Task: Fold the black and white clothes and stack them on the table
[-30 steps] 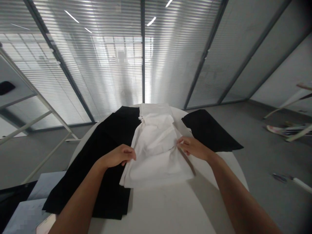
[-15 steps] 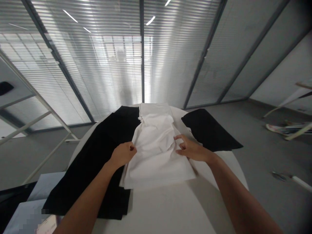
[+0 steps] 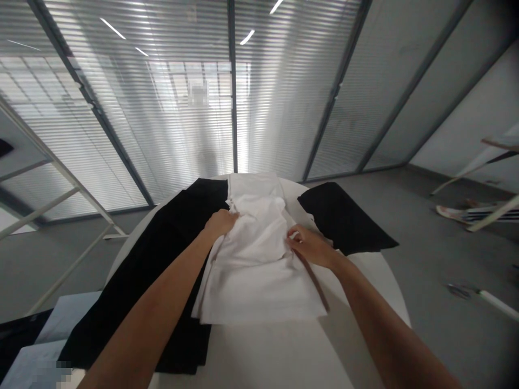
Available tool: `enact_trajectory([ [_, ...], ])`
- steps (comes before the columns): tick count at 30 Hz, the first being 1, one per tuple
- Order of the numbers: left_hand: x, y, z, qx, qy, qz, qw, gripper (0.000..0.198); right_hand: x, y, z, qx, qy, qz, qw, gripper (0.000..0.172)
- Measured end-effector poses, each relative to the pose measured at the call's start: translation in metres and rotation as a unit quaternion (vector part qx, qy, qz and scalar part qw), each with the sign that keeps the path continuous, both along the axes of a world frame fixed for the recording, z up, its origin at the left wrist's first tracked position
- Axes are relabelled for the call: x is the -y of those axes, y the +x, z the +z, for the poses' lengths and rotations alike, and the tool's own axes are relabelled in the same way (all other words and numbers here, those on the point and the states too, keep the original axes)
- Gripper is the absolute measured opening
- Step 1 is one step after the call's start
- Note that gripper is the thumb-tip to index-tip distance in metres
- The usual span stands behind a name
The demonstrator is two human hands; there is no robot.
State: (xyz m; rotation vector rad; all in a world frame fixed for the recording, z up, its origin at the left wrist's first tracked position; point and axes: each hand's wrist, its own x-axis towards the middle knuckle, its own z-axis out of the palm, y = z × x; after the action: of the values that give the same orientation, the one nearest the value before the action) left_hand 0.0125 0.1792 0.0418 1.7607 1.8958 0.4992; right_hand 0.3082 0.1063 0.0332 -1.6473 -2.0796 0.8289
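Observation:
A white garment (image 3: pixel 259 275), partly folded and wrinkled across its middle, lies lengthwise on the round white table (image 3: pixel 279 351). My left hand (image 3: pixel 222 222) is closed on its left edge, near the upper bunched part; the fingertips are partly hidden in the cloth. On the opposite edge, slightly lower, my right hand (image 3: pixel 311 245) pinches the fabric between thumb and fingers. Black cloth (image 3: pixel 162 237) is spread under my left forearm, and the white garment overlaps its inner edge. I cannot tell exactly what kind of garment the white one is.
Another black folded cloth (image 3: pixel 344 216) hangs over the table's right edge. Pale blue-grey items (image 3: pixel 68 313) sit at the lower left. A white metal frame (image 3: pixel 77 186) stands at left, blinds-covered glass panels (image 3: pixel 194 124) ahead, and scissors (image 3: pixel 458 290) appear at right near the floor.
My left hand has moved up along the garment's left edge. My right hand's fingers have closed on the right edge. The garment's lower part looks smoother and its hem sits slightly nearer me.

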Motion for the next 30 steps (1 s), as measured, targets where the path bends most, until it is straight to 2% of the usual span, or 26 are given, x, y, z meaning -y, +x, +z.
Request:
enact_trajectory([
  [3, -0.019, 0.013, -0.008, 0.042, -0.014, 0.003, 0.999, 0.032, -0.001, -0.006, -0.002, -0.002, 0.024, -0.008, 1.0, 0.026],
  [5, -0.022, 0.014, -0.012, 0.061, -0.012, 0.006, 0.998, 0.026, -0.001, -0.006, -0.003, -0.014, 0.015, -0.012, 1.0, 0.038],
  [9, -0.016, 0.005, -0.012, 0.119, 0.002, 0.026, 0.992, 0.018, -0.002, 0.0, -0.005, -0.052, -0.06, 0.001, 0.997, 0.067],
  [13, -0.003, -0.013, -0.013, 0.218, 0.021, 0.064, 0.974, 0.022, -0.002, 0.006, -0.005, -0.138, -0.11, 0.061, 0.982, 0.089],
  [15, 0.002, -0.024, -0.017, 0.241, 0.002, 0.04, 0.97, 0.023, 0.0, 0.008, 0.0, -0.183, -0.128, 0.083, 0.971, 0.097],
  [18, 0.005, -0.037, -0.025, 0.197, -0.048, -0.022, 0.979, 0.022, 0.005, 0.012, 0.012, -0.225, -0.16, 0.109, 0.955, 0.106],
  [23, 0.006, -0.038, -0.027, 0.098, -0.029, 0.004, 0.995, 0.025, 0.01, 0.016, 0.025, -0.276, -0.188, 0.119, 0.935, 0.1],
  [27, 0.013, -0.033, -0.018, 0.052, -0.037, 0.02, 0.998, 0.038, 0.004, 0.006, 0.017, -0.31, -0.15, 0.054, 0.937, 0.073],
  [30, 0.022, -0.03, -0.011, 0.057, -0.005, 0.016, 0.998, 0.04, -0.001, -0.001, 0.009, -0.324, -0.1, 0.009, 0.941, 0.055],
])
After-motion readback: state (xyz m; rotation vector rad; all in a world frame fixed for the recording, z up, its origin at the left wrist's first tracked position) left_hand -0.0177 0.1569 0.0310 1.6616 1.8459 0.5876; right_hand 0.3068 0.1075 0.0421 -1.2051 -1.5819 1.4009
